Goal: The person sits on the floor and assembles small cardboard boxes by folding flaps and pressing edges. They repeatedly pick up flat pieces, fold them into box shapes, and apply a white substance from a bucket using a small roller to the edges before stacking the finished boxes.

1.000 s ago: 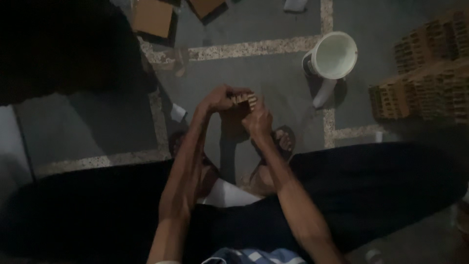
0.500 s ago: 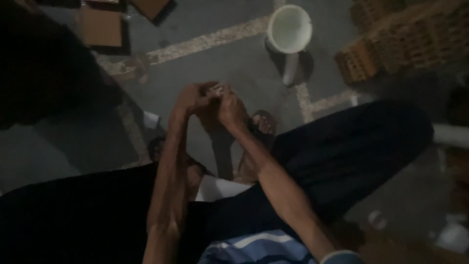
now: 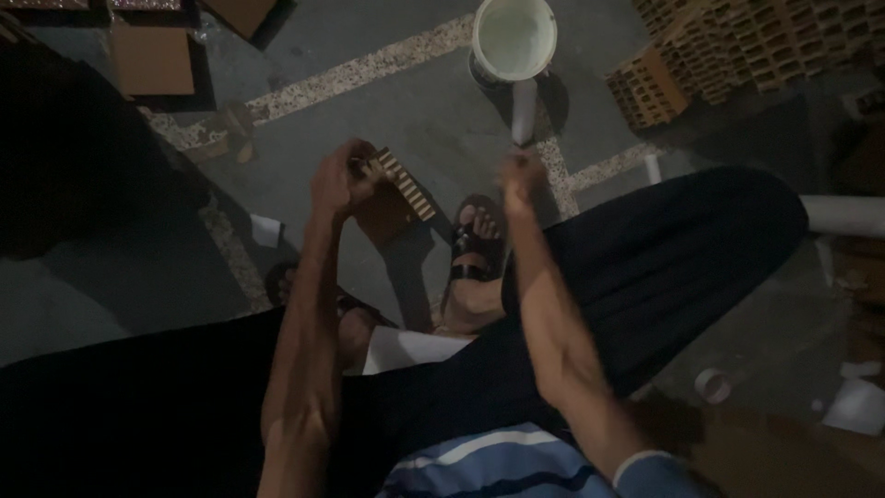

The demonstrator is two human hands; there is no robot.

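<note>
Head view: left grip [image 3: 339, 181] clasps brown slotted block [image 3: 398, 192]; right grip [image 3: 522, 175] fisted, apart.

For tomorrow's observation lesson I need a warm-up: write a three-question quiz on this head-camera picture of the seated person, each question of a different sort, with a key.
1. True or false: the left hand holds a small brown slatted piece.
2. Multiple choice: what does the right hand grip? A) a white tube B) a hammer C) a cup
3. Short answer: what stands on the floor just beyond the right hand?

Key
1. True; the fingers close on its near end.
2. A; the tube points up from the fist.
3. A white bucket, next to stacked brown slatted pieces.
</note>
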